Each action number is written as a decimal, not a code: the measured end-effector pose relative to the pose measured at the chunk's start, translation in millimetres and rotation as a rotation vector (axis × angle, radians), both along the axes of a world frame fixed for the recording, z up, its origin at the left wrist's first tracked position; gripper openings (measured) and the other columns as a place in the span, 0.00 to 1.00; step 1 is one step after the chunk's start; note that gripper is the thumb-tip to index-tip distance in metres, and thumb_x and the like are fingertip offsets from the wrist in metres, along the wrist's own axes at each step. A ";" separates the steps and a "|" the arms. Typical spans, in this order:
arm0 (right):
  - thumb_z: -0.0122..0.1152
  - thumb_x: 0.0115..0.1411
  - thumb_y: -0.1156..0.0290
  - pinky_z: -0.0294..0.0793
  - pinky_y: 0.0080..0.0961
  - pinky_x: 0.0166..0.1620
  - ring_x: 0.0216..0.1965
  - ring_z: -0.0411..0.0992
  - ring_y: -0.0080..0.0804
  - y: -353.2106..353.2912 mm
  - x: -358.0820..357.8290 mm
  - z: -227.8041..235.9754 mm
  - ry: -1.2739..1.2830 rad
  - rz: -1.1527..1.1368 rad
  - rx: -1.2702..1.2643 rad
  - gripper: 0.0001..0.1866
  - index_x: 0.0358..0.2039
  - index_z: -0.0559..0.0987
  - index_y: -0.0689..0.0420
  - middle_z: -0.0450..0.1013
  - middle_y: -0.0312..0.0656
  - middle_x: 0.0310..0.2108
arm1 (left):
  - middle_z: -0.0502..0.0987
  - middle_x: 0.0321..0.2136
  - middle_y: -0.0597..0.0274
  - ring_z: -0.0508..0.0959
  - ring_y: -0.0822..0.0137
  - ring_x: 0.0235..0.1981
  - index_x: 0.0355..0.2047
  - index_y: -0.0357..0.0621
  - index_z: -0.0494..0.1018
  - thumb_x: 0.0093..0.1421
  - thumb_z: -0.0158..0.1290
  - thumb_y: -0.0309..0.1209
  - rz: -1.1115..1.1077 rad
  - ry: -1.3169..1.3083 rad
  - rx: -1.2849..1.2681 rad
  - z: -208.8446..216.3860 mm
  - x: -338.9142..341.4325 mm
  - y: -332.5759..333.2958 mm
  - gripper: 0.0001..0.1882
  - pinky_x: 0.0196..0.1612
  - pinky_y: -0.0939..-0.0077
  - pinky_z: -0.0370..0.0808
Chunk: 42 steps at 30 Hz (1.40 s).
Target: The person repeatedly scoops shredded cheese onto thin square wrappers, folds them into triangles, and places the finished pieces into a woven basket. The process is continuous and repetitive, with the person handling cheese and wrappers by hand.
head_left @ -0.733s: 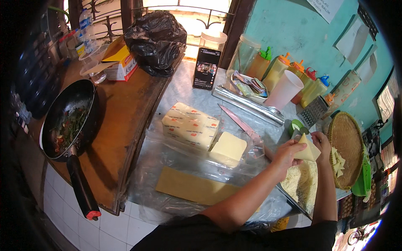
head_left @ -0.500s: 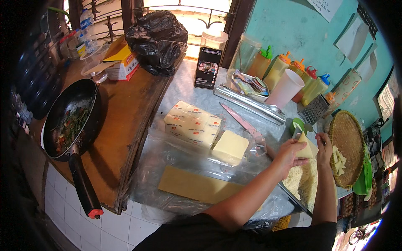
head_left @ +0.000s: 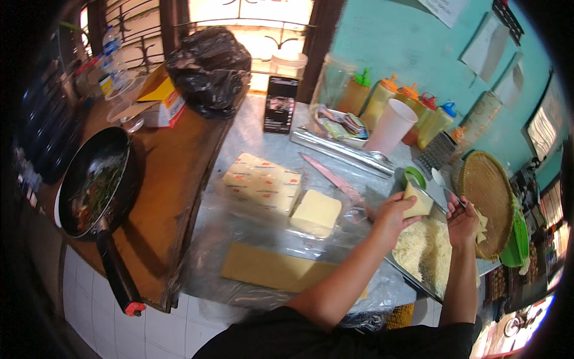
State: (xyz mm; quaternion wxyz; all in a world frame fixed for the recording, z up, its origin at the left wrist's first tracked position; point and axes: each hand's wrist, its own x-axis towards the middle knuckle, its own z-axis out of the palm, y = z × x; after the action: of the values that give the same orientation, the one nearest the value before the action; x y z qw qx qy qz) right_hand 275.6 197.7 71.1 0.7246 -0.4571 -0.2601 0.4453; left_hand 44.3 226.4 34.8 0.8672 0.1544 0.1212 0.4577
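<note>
My left hand [head_left: 393, 216] is closed around a pale pastry wrapper [head_left: 418, 204] folded into a cone-like pocket. Just right of it, my right hand [head_left: 462, 224] grips the handle of a spoon [head_left: 439, 179], its bowl pointing away from me, apart from the wrapper. Under both hands lies a dark-rimmed tray [head_left: 417, 283] of pale grated cheese [head_left: 411, 246]. A small green bowl [head_left: 413, 175] sits just beyond the wrapper. Several pale folded pieces [head_left: 481, 226] rest in a round woven basket [head_left: 487, 194] right of my right hand, which partly hides them.
Left of my arms are a wrapped block [head_left: 262, 183], a cut pale yellow block [head_left: 317, 213], a pink knife [head_left: 332, 178] and a tan sheet [head_left: 269, 267] on plastic. A foil roll [head_left: 344, 152], phone [head_left: 280, 105], sauce bottles [head_left: 382, 99] and grater [head_left: 435, 152] stand behind; a frying pan [head_left: 98, 185] is far left.
My right hand has drawn back from the wrapper with the spoon, its bowl now in plain sight. The wrapper has tilted in my left hand. The whole view has shifted slightly.
</note>
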 end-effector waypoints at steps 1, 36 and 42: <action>0.45 0.63 0.59 0.67 0.25 0.33 0.33 0.69 0.31 -9.6 -2.8 4.1 0.002 0.029 0.048 0.13 0.40 0.72 0.54 0.72 0.45 0.40 | 0.72 0.43 0.56 0.72 0.60 0.47 0.48 0.37 0.66 0.58 0.51 0.30 0.001 -0.004 -0.010 -1.0 -1.4 0.9 0.19 0.50 0.64 0.72; 0.48 0.59 0.64 0.61 0.27 0.42 0.37 0.71 0.36 -136.6 -92.7 13.4 -0.511 -0.319 0.359 0.14 0.38 0.70 0.63 0.74 0.53 0.35 | 0.73 0.44 0.53 0.76 0.60 0.44 0.50 0.33 0.64 0.57 0.50 0.26 -0.196 0.045 0.220 11.7 -10.1 -10.0 0.20 0.48 0.69 0.76; 0.46 0.60 0.63 0.61 0.27 0.42 0.37 0.71 0.36 -134.5 -94.0 10.5 -0.446 -0.256 0.320 0.13 0.39 0.69 0.60 0.74 0.52 0.35 | 0.73 0.44 0.53 0.76 0.60 0.43 0.50 0.33 0.64 0.57 0.51 0.26 -0.200 0.026 0.219 10.0 -11.1 -7.8 0.21 0.47 0.70 0.77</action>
State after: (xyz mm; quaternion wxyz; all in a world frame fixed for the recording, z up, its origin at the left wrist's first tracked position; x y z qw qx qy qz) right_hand 181.7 63.2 81.6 0.7626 -0.4528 -0.4200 0.1925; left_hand 33.3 218.6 44.8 0.8848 0.2651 0.0658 0.3776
